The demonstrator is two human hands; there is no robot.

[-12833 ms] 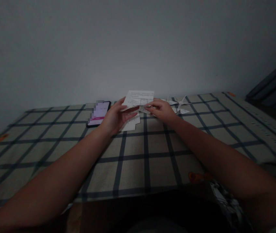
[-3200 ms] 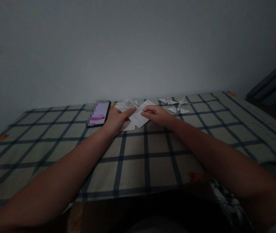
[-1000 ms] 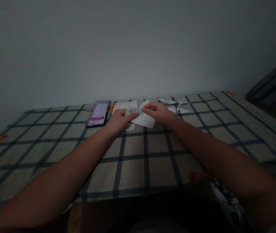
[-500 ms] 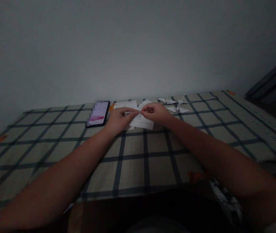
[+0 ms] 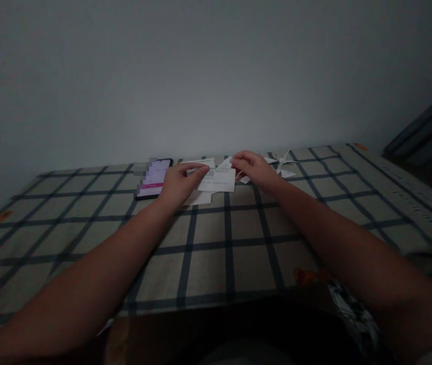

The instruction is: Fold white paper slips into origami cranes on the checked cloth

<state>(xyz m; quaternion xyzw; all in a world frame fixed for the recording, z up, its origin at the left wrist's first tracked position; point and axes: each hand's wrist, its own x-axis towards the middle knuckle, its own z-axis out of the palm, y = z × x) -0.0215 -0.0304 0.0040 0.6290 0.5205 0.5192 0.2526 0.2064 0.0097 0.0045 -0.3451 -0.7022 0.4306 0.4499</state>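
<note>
A printed white sheet of paper (image 5: pixel 220 181) with a folded part at its far side is raised between my hands. My left hand (image 5: pixel 178 183) pinches its left edge between thumb and fingers. At the far right corner, the curled fingers of my right hand (image 5: pixel 257 170) close on the folded part; their exact hold is partly hidden. Beneath lie more white papers (image 5: pixel 201 198), partly covered by the sheet and my left hand. Just beyond my right hand are several folded paper cranes (image 5: pixel 283 161), some of them hidden behind it.
A phone (image 5: pixel 155 178) with a lit screen lies left of my left hand. Everything rests on a checked tablecloth (image 5: pixel 208 263), its far edge against a grey wall (image 5: pixel 216 76). Dark striped fabric (image 5: pixel 429 126) shows at the far right.
My hands have moved apart from the middle, the right one going right and slightly away. The sheet has turned, and its printed face lies more level and shows more.
</note>
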